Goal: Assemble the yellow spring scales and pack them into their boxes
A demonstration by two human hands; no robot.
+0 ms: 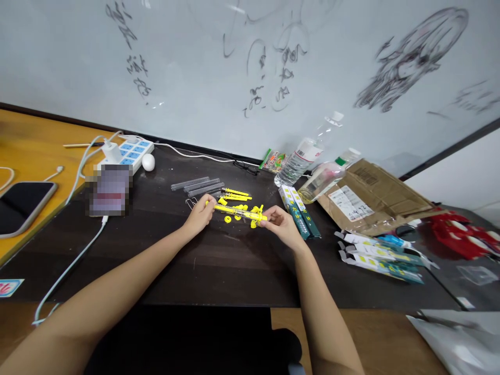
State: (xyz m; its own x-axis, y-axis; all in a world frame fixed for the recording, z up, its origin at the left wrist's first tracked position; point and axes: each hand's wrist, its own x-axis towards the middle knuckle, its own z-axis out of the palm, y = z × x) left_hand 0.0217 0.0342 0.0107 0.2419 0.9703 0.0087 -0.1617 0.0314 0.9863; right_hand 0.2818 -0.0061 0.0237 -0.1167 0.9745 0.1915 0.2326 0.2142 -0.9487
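Held level above the dark table is a yellow-and-clear tubular spring scale [238, 211]. My left hand [200, 214] pinches its left end, and my right hand [282, 225] grips the yellow right end between thumb and fingers. Behind and under it lie several loose yellow caps and rings [228, 219], partly hidden by the tube. Farther back are several yellow rods [237, 196] and several clear, marked tubes [197, 184]. Thin metal hooks [190, 202] lie just left of my left hand.
Long green-and-white boxes [299, 212] and several opened ones [380, 258] lie to the right. Two bottles [299, 161], a cardboard parcel [363, 192] and a snack packet [273, 161] stand behind. At left are a power strip [135, 151], a phone [111, 190] and cables.
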